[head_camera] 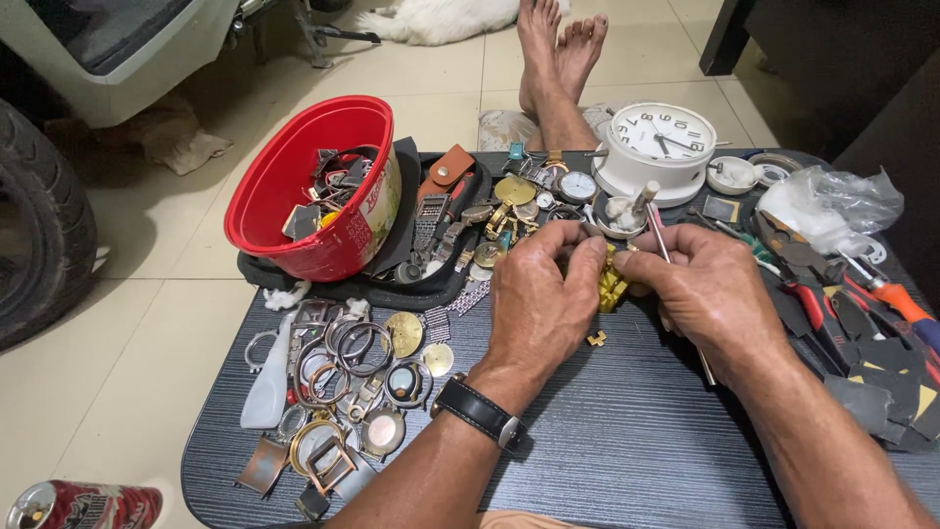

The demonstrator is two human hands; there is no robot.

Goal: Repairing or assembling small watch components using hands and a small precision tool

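Hands: left hand [541,294] and right hand [707,291] pinch a gold watch bracelet [612,284]
Tool: thin pin tool [662,245] gripped in right hand
Surface: dark table [627,441]

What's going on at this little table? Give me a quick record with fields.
Left hand: pinches a gold watch bracelet
Right hand: grips the same bracelet, plus a thin tool
Loose piece: gold link on the dark table
Left side: watch cases and rings
Behind: red bucket, white clock
Right side: pliers
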